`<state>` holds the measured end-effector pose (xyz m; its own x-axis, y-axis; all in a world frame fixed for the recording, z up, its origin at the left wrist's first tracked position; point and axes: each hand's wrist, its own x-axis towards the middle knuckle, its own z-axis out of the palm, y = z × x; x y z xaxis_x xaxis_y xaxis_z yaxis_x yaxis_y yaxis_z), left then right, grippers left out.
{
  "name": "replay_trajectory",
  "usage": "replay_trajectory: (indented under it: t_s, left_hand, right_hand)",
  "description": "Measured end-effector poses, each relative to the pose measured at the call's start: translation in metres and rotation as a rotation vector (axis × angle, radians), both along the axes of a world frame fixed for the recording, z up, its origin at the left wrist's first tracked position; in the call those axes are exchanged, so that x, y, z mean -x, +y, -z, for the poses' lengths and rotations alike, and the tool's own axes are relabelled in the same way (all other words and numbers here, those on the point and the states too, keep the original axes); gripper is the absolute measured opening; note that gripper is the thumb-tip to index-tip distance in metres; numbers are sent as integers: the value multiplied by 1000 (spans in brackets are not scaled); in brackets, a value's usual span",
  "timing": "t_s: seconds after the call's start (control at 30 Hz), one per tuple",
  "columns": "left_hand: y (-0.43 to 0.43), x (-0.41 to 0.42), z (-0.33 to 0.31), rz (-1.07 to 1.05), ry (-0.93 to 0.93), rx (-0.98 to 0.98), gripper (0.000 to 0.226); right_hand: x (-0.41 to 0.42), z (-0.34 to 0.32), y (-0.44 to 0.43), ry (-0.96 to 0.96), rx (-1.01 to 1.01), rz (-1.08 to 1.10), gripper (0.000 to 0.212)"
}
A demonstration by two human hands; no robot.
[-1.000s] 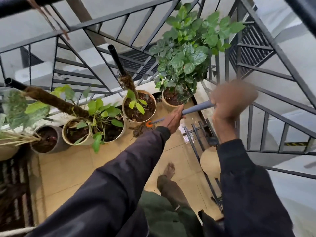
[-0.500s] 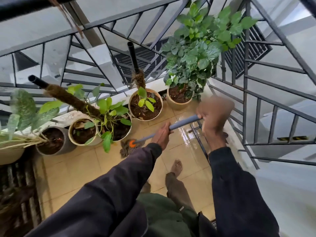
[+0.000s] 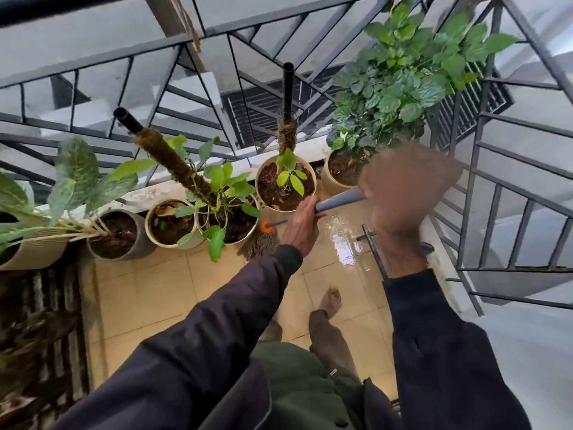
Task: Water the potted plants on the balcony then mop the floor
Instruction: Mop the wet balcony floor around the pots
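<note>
Both hands hold a mop by its grey handle [image 3: 339,202]. My left hand [image 3: 302,225] grips it low, near the orange collar [image 3: 264,226]. My right hand [image 3: 403,187], blurred, grips the upper end. The brown string mop head [image 3: 259,245] rests on the beige tiled floor [image 3: 161,293] at the foot of a pot with a leafy plant and moss pole [image 3: 229,218]. A row of potted plants lines the railing: a cream pot with a small seedling [image 3: 285,184], a bushy plant [image 3: 400,82] at the right, and a grey pot [image 3: 121,234] at the left.
Black metal railing [image 3: 496,193] encloses the balcony on the far and right sides. Wet, shiny tiles [image 3: 347,240] lie right of the mop. A dark striped mat [image 3: 40,330] covers the floor at left. My bare foot [image 3: 331,301] stands mid-floor. A thin metal bar [image 3: 373,252] lies on the floor.
The mop head has slid left along the row of pots, from in front of the seedling pot to the moss-pole pot. Both hands moved with the handle.
</note>
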<state>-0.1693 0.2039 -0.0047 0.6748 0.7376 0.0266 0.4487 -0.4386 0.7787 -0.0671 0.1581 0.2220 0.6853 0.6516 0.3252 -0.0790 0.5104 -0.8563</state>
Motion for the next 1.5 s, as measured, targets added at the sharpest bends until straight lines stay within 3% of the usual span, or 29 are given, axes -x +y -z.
replay_trajectory:
  t_s: [0.17,0.27,0.43,0.73,1.07,1.2,1.33,1.5]
  left_hand:
    - [26,1,-10,-26,-33,-91,25]
    - [33,10,5,-38,-3,-54,18]
    - [45,24,30,-97,128,171,12]
    - [41,2,12,-56,203,209,6]
    - [-7,12,18,13,406,228,17]
    - [-26,25,20,54,454,203,11]
    - [-38,42,22,55,393,167,5]
    - [-37,27,7,-31,180,123,15]
  right_hand:
    - [7,-5,10,-27,-86,-64,43]
    - [19,18,10,-37,59,-37,42]
    - [42,59,4,-48,375,14,48]
    - [17,31,16,-6,416,116,47]
    - [-4,44,-14,143,340,135,42]
    - [-3,58,-37,210,305,122,38]
    - [4,57,-45,227,202,31,36]
    - [4,25,-37,110,61,-21,37]
